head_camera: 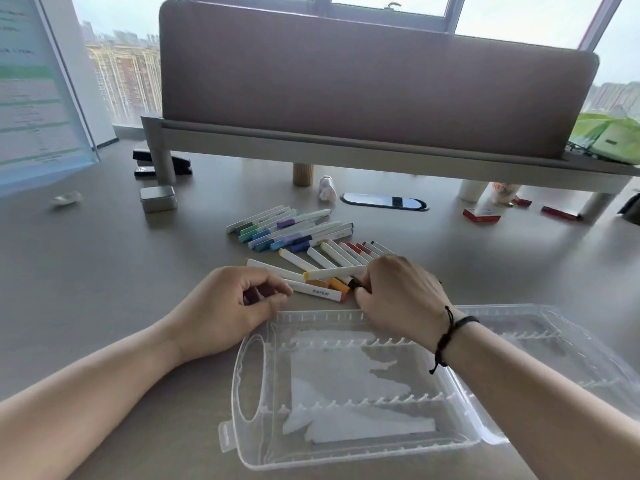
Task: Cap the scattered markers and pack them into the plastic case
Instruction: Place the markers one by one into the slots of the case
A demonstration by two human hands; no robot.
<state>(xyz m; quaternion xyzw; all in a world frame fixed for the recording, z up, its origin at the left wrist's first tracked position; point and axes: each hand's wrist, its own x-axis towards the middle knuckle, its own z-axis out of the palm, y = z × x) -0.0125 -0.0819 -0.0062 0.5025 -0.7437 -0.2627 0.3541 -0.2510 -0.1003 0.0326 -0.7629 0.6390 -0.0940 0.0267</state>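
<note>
My right hand (398, 299) pinches the yellow-tipped marker (334, 272) by one end; my left hand (239, 306) is curled, seemingly around a dark cap, though I cannot confirm it. Risk: held so far out, the marker could swing and scatter the loose markers (294, 230) just beyond. The open plastic case (346, 393) lies empty beneath my wrists.

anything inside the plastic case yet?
No markers. The open case shows only empty slot ridges and white paper lying in or beneath the clear base. The right hand and forearm cover its far right part, so that area cannot be checked.
</note>
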